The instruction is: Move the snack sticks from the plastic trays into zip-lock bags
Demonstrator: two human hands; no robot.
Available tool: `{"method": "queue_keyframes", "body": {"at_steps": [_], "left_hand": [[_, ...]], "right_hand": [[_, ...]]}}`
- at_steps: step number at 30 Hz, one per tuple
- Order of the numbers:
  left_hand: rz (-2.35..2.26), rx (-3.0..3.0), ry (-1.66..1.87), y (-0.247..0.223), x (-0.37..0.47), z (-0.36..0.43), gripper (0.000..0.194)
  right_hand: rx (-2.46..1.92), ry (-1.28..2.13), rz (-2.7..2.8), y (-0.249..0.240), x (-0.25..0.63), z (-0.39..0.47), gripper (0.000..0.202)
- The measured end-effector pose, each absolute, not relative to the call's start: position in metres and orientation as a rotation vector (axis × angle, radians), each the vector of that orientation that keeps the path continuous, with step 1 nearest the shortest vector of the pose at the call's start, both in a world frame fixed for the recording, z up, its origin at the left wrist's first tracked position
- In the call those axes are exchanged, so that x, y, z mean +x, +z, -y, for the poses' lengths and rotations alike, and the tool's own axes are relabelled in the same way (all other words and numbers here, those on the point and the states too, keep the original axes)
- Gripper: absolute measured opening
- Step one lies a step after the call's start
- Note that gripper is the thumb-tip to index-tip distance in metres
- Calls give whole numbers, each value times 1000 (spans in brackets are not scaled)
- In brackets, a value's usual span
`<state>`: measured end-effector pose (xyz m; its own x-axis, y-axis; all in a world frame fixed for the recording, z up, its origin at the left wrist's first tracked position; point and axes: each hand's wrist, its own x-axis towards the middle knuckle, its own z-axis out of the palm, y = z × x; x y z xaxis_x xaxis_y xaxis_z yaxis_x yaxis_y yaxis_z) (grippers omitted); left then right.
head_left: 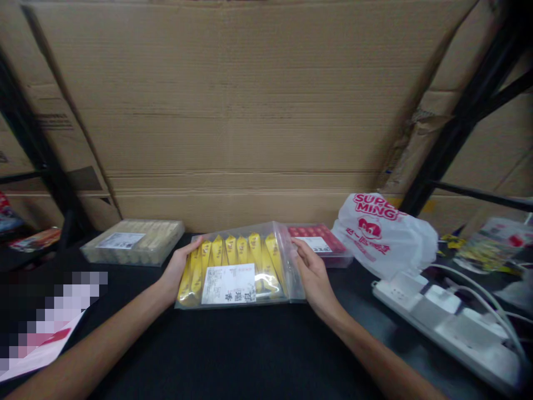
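At lower centre, the left grip (172,275) and right grip (315,276) clasp opposite ends of a clear plastic bag (240,268) of yellow packets (218,253).

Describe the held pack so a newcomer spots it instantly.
Find the big cardboard wall behind the black tabletop. In front of it, the left hand and right hand hold a clear pack. Its row of yellow sachets sets it apart from the pale-filled box to its left and the red-filled box behind its right end.
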<state>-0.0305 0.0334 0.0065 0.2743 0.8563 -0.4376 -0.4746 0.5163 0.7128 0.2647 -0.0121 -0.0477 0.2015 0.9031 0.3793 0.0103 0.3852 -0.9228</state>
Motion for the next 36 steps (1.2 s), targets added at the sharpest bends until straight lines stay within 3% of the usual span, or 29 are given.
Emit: {"method": "queue_keyframes", "body": {"at_steps": [7,14,21,31,36], "left_hand": [[-785,443,937,5,-19,-26,47],[-755,453,956,-3,-14,-38,45],[-707,467,959,-17,-14,-48,46],[-612,512,1000,-26,-10,-49,41],[-616,531,962,-26,-15,-52,45]], "right_hand": [[-934,802,1064,-48,260,15,47],[-798,1186,818,-32,265,22,68],[-873,1206,663,-56,260,17,46],[-824,1285,822,-60,238,27,49],[-949,1136,1042,-61,242,19,47]]}}
